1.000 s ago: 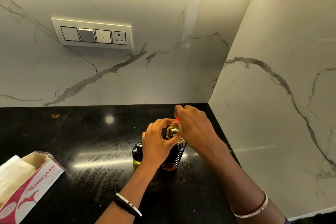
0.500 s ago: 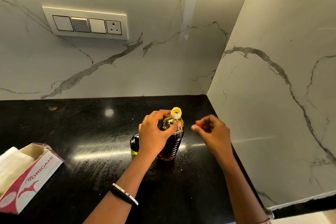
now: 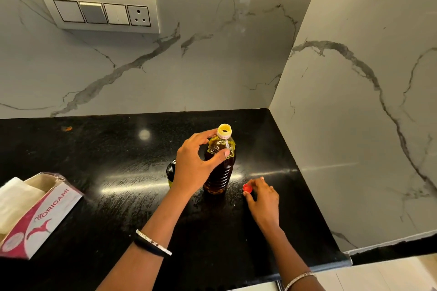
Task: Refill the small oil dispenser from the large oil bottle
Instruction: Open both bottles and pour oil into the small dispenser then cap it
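While the large oil bottle point(image 3: 220, 168), clear ribbed plastic filled with dark amber oil, stands upright on the glossy black stone countertop point(image 3: 113, 172), its yellow neck is uncapped and the mouth is open. The left hand point(image 3: 194, 165) grips the bottle's shoulder, with the thumb across the front and the fingers curled round the far side, where their tips are hidden.

Just left of the bottle and touching or nearly touching it stands the small oil dispenser point(image 3: 170, 171), a dark glass container. Only a sliver of it shows past the left wrist. Its top and its fill level cannot be made out.

Just right of the bottle's base, the right hand point(image 3: 262, 198) lies low over the counter and pinches a small round red plastic cap point(image 3: 247, 188) between the thumb and forefinger tips. Whether the cap already rests on the stone cannot be told.

Well to the left of the bottle, a pink-and-white cardboard tissue box point(image 3: 40, 215) is cut off by the frame edge. Behind the bottle and up to the left, a white switch panel point(image 3: 101, 12) sits on the veined marble wall point(image 3: 212, 66).
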